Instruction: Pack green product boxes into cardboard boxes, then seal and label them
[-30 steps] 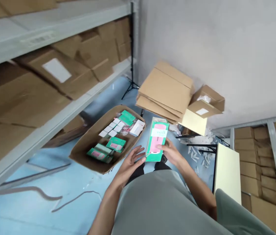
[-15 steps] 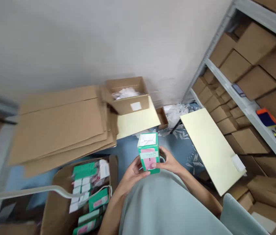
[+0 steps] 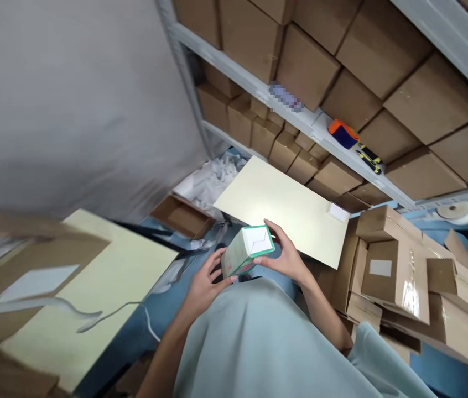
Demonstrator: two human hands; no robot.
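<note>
Between my two hands, in front of my lap, is a small green and white carton (image 3: 240,253), tilted, with its white end flap side turned up to the right. My left hand (image 3: 207,281) grips its left side, thumb along the lower edge. On the other side my right hand (image 3: 286,255) holds the end near the flap, fingers behind and thumb in front. Beyond the carton lies a pale yellow board (image 3: 284,207) with a small white box (image 3: 337,212) on its far right corner.
Shelves of brown boxes (image 3: 308,66) rise ahead and right, with an orange and navy item (image 3: 344,134) on one ledge. Opened cartons (image 3: 395,271) are stacked at right. Another pale board (image 3: 121,265) stands left, near a shallow brown box (image 3: 182,215) and a white cable (image 3: 149,320).
My view has swung right, toward the shelves and the board. The carton has been tipped from upright so its white end faces up and right; both hands still hold it.
</note>
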